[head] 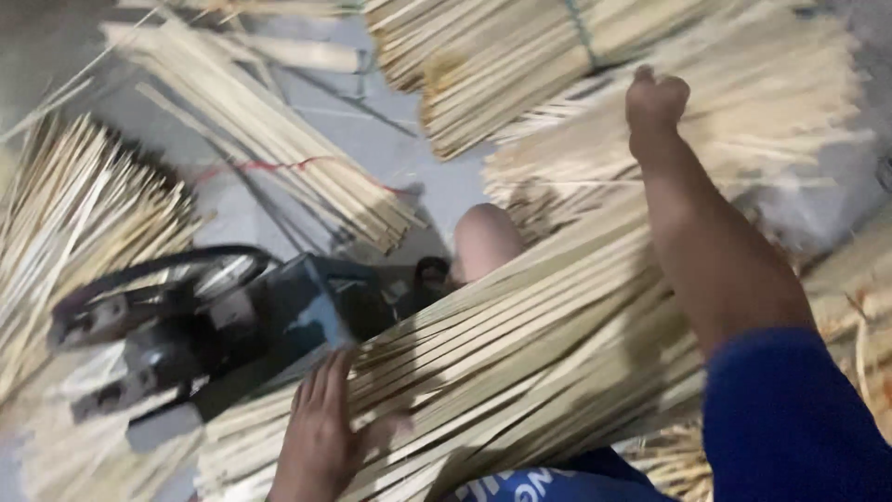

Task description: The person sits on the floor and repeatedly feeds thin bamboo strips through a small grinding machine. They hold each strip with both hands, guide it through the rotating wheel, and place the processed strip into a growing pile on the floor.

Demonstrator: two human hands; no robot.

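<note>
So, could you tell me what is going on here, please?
A person sits among bundles of thin bamboo strips. The left hand lies flat on a big sheaf of strips across the lap, beside a dark machine. The right hand is closed, stretched out over a loose pile further off. More bundles lie on the floor.

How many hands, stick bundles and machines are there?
Hands: 2, the left hand flat on the lap bundle, the right hand fisted over a far pile.
Stick bundles and piles: about 6; blur hides the edges.
Machines: 1, a dark machine.
Total: about 9.
</note>
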